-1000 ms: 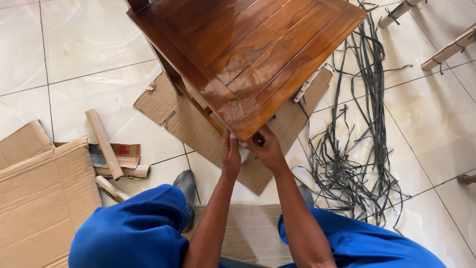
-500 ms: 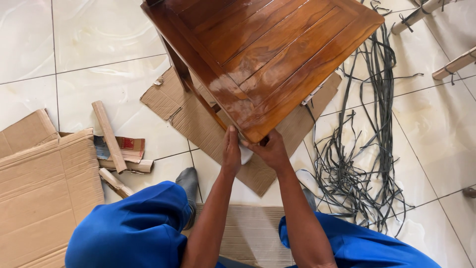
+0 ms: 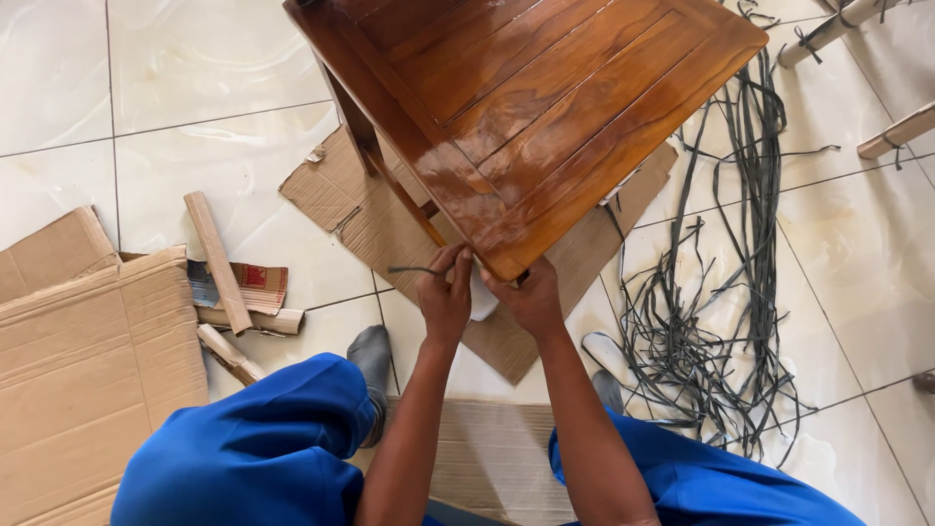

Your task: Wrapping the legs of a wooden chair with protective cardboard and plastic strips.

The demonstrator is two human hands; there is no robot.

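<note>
- The left hand, just below the middle of the frame, is pinched shut on a thin dark strap whose free end sticks out to the left.
- The right hand sits just beside it, fingers curled under the near corner of the wooden chair seat; what it grips is hidden, perhaps the same strap, so I cannot tell.
- Between the two hands shows a bit of white wrapping around the chair's corner leg.
- The glossy brown slatted seat fills the upper middle of the frame, its near corner touching both hands.
- Under the chair lies a torn flat piece of cardboard on the pale tiled floor.
- At the right a tangled heap of dark cut straps spreads over the tiles.
- At the left lie a large flattened cardboard box and a few loose cardboard corner strips.
- The person's knees in blue trousers fill the lower edge, with a grey sock beside the left knee.
</note>
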